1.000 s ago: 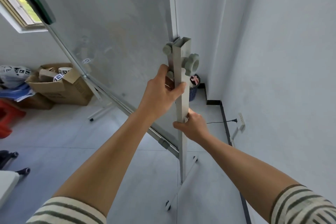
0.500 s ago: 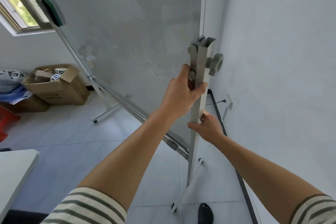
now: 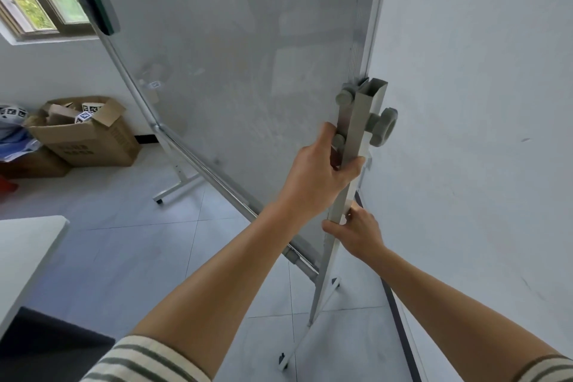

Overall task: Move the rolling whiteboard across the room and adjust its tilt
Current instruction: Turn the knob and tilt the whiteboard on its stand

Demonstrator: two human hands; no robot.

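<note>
The rolling whiteboard (image 3: 235, 65) fills the upper middle of the head view, its grey panel tilted on a wheeled frame. Its near upright post (image 3: 356, 133) rises at centre right, with a grey tilt knob (image 3: 383, 127) on its outer side. My left hand (image 3: 316, 177) is wrapped around the post just below the knob. Lower down, my right hand (image 3: 356, 232) grips the same post from the wall side. A green eraser (image 3: 100, 8) clings to the board's far edge at upper left. The stand's near foot and caster (image 3: 283, 361) rest on the tiled floor.
A white wall (image 3: 480, 133) runs close along the right of the stand. An open cardboard box (image 3: 83, 133) with marker cubes sits at the left by the window (image 3: 34, 0). A white table corner (image 3: 28, 245) juts in at lower left.
The whiteboard and post have shifted rightward in view, closer to the right wall. Both hands keep their grip on the post. The table corner has come into view at lower left.
</note>
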